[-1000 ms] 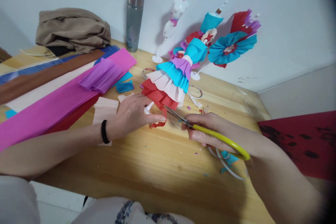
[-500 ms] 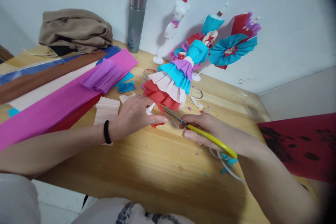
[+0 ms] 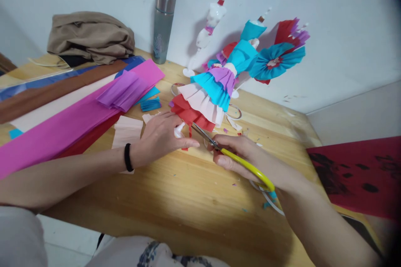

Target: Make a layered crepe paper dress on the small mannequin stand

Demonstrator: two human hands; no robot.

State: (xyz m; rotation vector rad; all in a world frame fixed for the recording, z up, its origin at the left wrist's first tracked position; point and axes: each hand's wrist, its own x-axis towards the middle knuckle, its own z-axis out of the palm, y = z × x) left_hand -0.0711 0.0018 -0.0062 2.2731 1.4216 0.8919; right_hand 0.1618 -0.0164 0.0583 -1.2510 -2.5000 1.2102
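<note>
A small mannequin in a tiered crepe paper dress (image 3: pixel 216 79) leans away from me, with a turquoise top and purple, turquoise, pale pink and red layers. My left hand (image 3: pixel 163 131) grips it below the red hem, around a white part of its stand (image 3: pixel 178 130); the fingertips are partly hidden and the thumb sticks out. Yellow-handled scissors (image 3: pixel 244 164) are in my right hand (image 3: pixel 236 150). Their blades lie against the red hem's lower edge, where a thin red strip (image 3: pixel 189 131) hangs down.
Crepe paper strips (image 3: pixel 78 112) and folded pieces cover the left side. Behind stand a thermos bottle (image 3: pixel 163 25), a brown cloth (image 3: pixel 90 35) and other mannequins, one bare (image 3: pixel 210 27), some in paper. White wire loops (image 3: pixel 271 202) and paper scraps lie at right, near a red sheet (image 3: pixel 360 175).
The scissors and my right hand have shifted slightly left along the red hem. The hanging red piece looks narrower. The mannequin's upper part has tilted a little to the right.
</note>
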